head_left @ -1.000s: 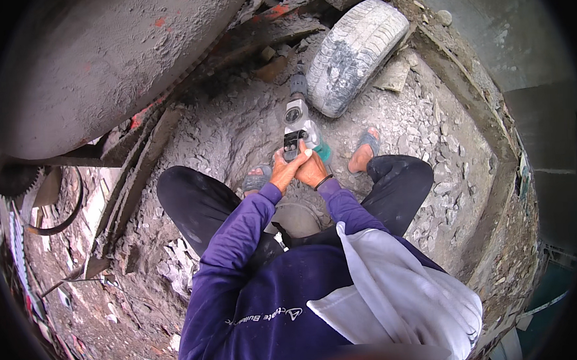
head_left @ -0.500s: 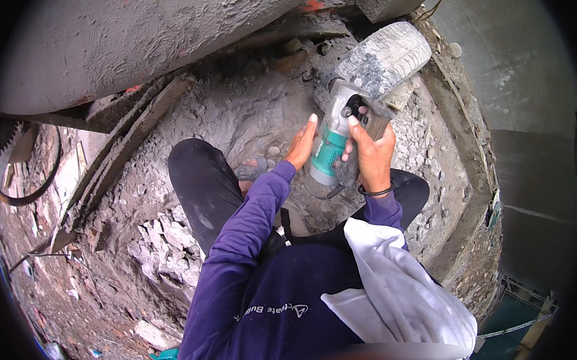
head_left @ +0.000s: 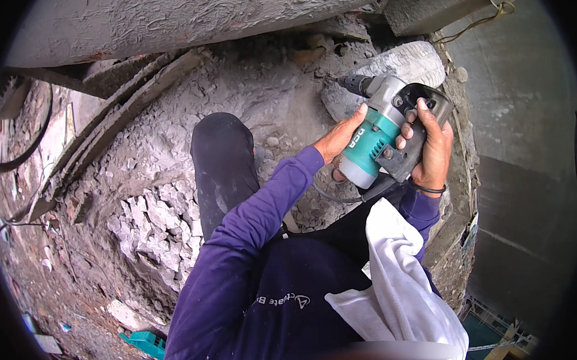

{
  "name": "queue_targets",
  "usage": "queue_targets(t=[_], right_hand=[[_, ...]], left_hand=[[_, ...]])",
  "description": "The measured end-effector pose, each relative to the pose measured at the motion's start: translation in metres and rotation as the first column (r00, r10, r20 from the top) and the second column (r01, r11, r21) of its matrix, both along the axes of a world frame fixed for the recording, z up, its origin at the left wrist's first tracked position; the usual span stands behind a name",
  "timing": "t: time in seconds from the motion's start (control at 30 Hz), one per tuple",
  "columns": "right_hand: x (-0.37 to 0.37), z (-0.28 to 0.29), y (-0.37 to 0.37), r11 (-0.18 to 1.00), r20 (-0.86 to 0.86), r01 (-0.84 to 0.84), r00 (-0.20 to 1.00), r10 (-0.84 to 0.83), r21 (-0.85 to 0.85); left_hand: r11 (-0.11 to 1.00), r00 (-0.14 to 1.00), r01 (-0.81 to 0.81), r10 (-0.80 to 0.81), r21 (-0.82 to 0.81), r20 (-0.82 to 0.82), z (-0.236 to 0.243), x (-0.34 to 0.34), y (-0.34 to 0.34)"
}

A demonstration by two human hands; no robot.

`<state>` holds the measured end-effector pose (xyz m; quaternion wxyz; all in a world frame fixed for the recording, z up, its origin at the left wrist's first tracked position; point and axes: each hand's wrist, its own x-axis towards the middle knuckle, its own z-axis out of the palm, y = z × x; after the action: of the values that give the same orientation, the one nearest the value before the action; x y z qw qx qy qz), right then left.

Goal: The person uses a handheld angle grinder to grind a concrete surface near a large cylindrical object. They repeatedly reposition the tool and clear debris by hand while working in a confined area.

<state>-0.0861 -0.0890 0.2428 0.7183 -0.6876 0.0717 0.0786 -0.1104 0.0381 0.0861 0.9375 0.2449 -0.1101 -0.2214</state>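
Observation:
A teal-and-grey demolition hammer (head_left: 372,144) with a dark chuck (head_left: 357,84) is held at the centre right, tilted, its chuck pointing up-left over a dusty tyre (head_left: 418,63). My right hand (head_left: 428,145) is closed round its black handle (head_left: 414,155), thumb along the top. My left hand (head_left: 344,131) grips the teal motor housing from the left, thumb on top, with its other fingers mostly hidden behind it. A black cable runs from the handle's lower end down and left. My bent left knee (head_left: 219,144) is beside the tool, and a white cloth (head_left: 392,272) hangs over my front.
A rough grey cylinder (head_left: 185,23) and metal pieces (head_left: 116,78) cross the top. Broken rubble (head_left: 158,227) lies left of my knee, with a teal plastic object (head_left: 144,344) lower down. A ledge edge runs along the right, beside a grey concrete surface (head_left: 518,138) and a cord (head_left: 475,29).
The hammer has been lifted and moved right, turned so its housing faces up. My right hand took the handle; my left hand came apart from it, then back onto the housing. The view has shifted.

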Motion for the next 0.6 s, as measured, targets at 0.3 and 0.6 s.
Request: queue_targets(t=[0.3,0.6], right_hand=[[0.092,0.039,0.016,0.987,0.038,-0.104,0.993,0.109,-0.118],[0.289,0.005,0.01,0.913,-0.124,-0.264,0.964,0.237,-0.311]], left_hand=[[0.993,0.992,-0.117,0.118,0.034,-0.036,0.004,0.087,-0.022],[0.986,0.975,-0.037,0.071,0.162,-0.209,0.015,0.18,0.005]])
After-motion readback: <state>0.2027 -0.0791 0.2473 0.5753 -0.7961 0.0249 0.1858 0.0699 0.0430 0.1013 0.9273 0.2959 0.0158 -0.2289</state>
